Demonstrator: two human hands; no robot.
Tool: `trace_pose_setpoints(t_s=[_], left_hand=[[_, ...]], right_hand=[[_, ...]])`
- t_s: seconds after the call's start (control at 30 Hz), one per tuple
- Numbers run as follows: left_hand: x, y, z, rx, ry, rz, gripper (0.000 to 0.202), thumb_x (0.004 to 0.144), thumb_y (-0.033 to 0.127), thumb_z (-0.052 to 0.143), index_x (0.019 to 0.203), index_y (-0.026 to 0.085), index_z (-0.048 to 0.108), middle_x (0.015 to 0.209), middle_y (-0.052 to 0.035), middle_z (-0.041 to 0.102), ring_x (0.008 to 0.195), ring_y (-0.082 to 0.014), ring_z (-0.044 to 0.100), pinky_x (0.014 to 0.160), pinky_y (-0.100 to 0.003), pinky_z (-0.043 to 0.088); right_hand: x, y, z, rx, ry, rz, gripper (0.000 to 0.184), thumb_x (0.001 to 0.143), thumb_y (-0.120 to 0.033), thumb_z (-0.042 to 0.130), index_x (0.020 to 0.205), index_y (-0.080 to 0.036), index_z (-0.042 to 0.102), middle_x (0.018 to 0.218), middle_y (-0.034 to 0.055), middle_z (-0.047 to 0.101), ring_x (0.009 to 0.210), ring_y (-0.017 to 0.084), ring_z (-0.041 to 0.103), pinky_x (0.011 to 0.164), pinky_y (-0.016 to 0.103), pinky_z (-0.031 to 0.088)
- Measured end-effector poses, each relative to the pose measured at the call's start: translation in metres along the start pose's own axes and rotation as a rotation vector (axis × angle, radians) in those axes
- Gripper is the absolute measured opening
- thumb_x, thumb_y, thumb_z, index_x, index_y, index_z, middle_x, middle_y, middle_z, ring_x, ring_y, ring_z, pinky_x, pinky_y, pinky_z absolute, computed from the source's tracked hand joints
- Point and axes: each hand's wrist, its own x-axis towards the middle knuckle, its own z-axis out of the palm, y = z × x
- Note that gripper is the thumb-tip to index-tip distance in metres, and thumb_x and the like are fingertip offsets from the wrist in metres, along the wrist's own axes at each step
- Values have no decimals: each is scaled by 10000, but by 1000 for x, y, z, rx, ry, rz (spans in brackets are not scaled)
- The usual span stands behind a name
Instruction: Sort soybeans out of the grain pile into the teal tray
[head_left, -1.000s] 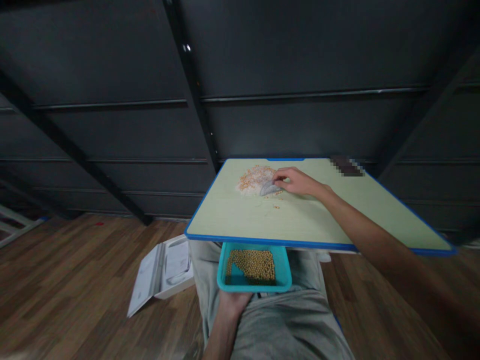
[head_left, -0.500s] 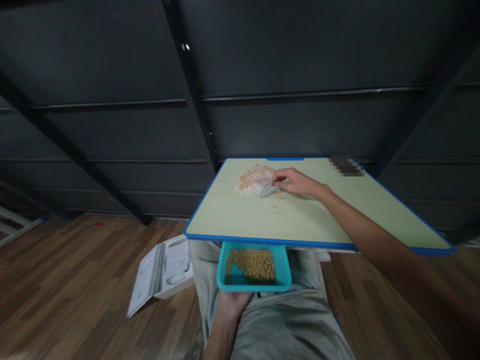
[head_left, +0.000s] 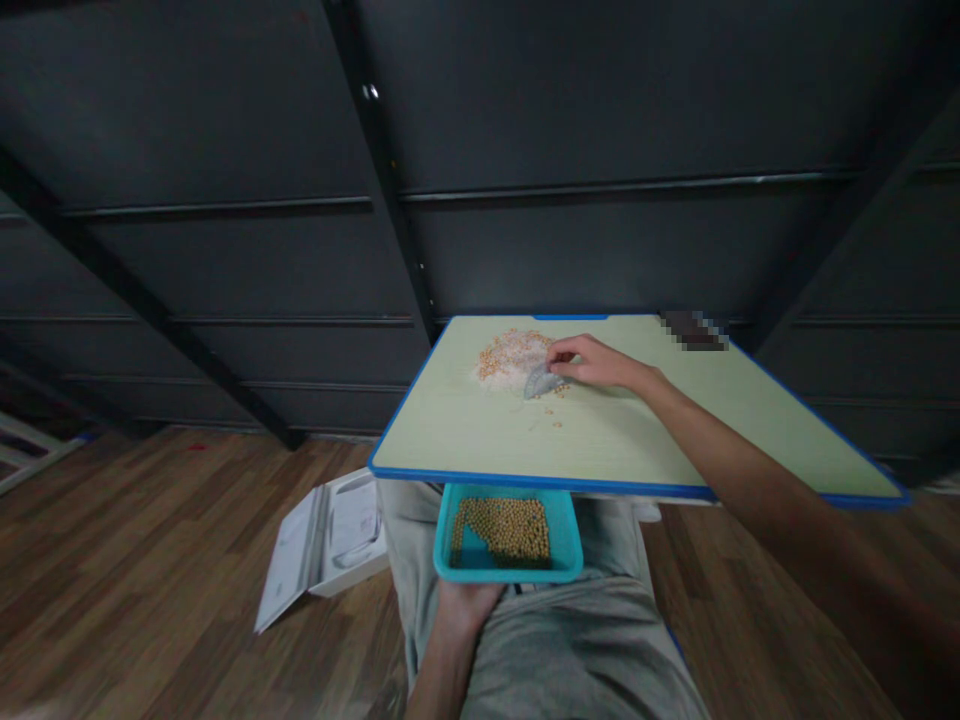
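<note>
My right hand point(head_left: 596, 365) rests on the pale green table point(head_left: 645, 440) with its fingers pinched on a small clear scraper point(head_left: 540, 381). The scraper's edge touches the right side of a heap of white grains mixed with yellow beans point(head_left: 510, 358). A few loose beans point(head_left: 555, 415) lie on the table just in front of the scraper. My left hand point(head_left: 466, 600) holds a teal tray point(head_left: 450, 558) from below, over my lap and under the table's front edge. The tray holds several yellow beans point(head_left: 506, 528).
The table has a blue rim point(head_left: 540, 485) and a dark object point(head_left: 694, 328) at its far right corner. An open white box point(head_left: 326, 545) lies on the wooden floor to my left. A dark panelled wall with slanted black bars point(head_left: 382, 170) rises behind the table.
My right hand and the scraper shifted slightly by the heap; a couple of beans now lie a little further out on the table. The left hand and tray have stayed still.
</note>
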Motion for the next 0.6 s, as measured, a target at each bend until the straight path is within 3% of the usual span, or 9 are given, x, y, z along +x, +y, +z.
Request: trace_pose_setpoints(t_s=[0.1,0.33,0.6], left_hand=[[-1,0,3,-3,0,-7,340,948,365,627,1238,267,775,1179,-61,835,1140,-287,764,1196,-488,473],[-2,1,4,52,116,19,365,948,381,619,1258,249,757,1188,-78,831,1166,-311,751,1144,-525,526],[2,0,-3,34,55,27,307,968,373,568,1145,299,807,1103,-21,852,1142,-292,761,1160,-500,515]], right_hand=[[0,-1,-2,3,-20,9,155,912,-306,618,897,-186,715,919,77,721,872,234,638,851,384,476],[-1,-2,-4,32,-52,28,187,908,-336,635,931,-176,730,922,80,724,855,230,633,824,367,467],[-1,-7,-5,6,-95,5,199,916,-335,623,924,-164,727,889,67,705,810,210,603,781,342,441]])
